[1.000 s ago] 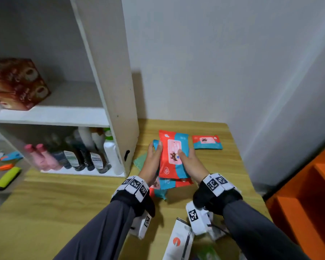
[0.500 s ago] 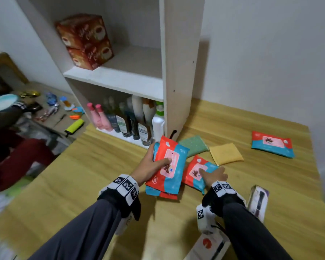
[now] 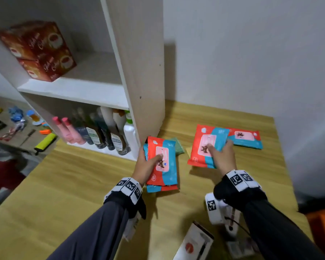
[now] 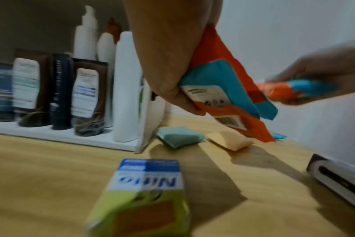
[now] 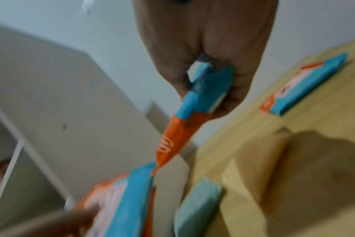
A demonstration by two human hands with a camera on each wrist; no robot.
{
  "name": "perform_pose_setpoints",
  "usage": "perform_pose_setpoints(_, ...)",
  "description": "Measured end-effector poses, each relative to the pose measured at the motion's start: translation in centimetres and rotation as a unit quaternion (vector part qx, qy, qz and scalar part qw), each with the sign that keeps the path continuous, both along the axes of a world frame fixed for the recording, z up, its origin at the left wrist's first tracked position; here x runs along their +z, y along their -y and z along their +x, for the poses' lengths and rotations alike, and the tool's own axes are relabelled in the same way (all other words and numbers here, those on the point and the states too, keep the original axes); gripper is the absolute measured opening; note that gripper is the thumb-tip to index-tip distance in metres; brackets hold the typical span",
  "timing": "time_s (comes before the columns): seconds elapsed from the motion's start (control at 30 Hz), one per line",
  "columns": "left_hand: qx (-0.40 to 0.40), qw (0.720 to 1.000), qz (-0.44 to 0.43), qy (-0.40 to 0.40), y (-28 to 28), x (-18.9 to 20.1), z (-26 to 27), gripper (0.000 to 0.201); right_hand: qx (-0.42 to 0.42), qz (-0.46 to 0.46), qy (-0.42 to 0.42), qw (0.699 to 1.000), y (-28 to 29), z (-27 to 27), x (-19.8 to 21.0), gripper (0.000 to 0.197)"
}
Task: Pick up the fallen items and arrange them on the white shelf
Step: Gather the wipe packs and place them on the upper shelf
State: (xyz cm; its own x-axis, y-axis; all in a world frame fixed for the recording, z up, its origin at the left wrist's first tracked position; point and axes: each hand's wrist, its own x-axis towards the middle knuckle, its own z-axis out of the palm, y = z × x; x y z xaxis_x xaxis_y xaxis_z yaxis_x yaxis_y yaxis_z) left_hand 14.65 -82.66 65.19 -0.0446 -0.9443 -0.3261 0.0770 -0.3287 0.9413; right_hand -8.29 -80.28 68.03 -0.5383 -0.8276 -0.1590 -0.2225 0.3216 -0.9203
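My left hand (image 3: 151,156) grips a stack of two red-and-blue wipe packs (image 3: 162,166) just in front of the white shelf (image 3: 94,91); the left wrist view shows the stack (image 4: 223,89) lifted off the table. My right hand (image 3: 219,149) pinches a third wipe pack (image 3: 203,145) by its edge and holds it above the table, as the right wrist view (image 5: 192,112) also shows. A fourth pack (image 3: 246,137) lies flat near the wall. A green sponge (image 4: 178,136) and a yellow sponge (image 4: 231,141) lie below the hands.
Red coffee boxes (image 3: 39,49) stand on the upper shelf, with free room beside them. Several bottles (image 3: 101,132) fill the lower shelf. A Nitto box (image 4: 144,192) and a white box (image 3: 193,243) lie on the near wooden table (image 3: 64,194). The wall is close on the right.
My right hand has lifted a pack off the table and carried it right, toward the far pack. My left hand keeps its stack. The view has swung slightly.
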Motion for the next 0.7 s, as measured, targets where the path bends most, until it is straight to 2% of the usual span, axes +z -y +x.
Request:
perform_pose_setpoints(0.07,-0.024,0.999,0.004,-0.024,0.9,0.7,-2.9,0.042,0.006,-0.06,0.041,0.997,-0.1,-2.7,2.6,0.041)
perform_pose_setpoints(0.13,-0.053,0.997,-0.003,-0.049,1.6,1.7,-6.5,0.039,0.049,-0.065,0.064,0.995,-0.3,-4.2,3.6,0.033)
perform_pose_setpoints(0.2,-0.08,0.994,-0.012,-0.08,2.0,2.9,-10.3,0.039,0.082,-0.048,0.057,0.994,-0.3,-5.0,3.2,0.027)
perform_pose_setpoints(0.33,-0.13,0.981,0.006,-0.142,3.3,4.1,-16.2,0.045,0.074,-0.064,0.023,0.995,1.1,-7.2,2.0,0.011)
perform_pose_setpoints(0.4,-0.134,0.983,0.016,-0.121,4.4,3.7,-17.9,0.048,0.115,-0.052,-0.012,0.992,2.4,-8.8,1.6,0.019)
perform_pose_setpoints(0.5,-0.11,0.988,0.034,-0.098,6.7,2.2,-19.0,0.047,0.176,-0.024,-0.018,0.984,4.6,-11.7,-0.1,0.029)
perform_pose_setpoints(0.6,-0.09,0.991,0.042,-0.089,9.0,0.6,-18.6,0.043,0.108,0.005,-0.053,0.993,6.9,-16.8,-2.5,0.035)
perform_pose_setpoints(0.7,-0.065,0.994,0.039,-0.084,10.8,-1.0,-17.7,0.036,0.11,0.114,-0.18,0.971,8.9,-20.9,-6.1,0.051)
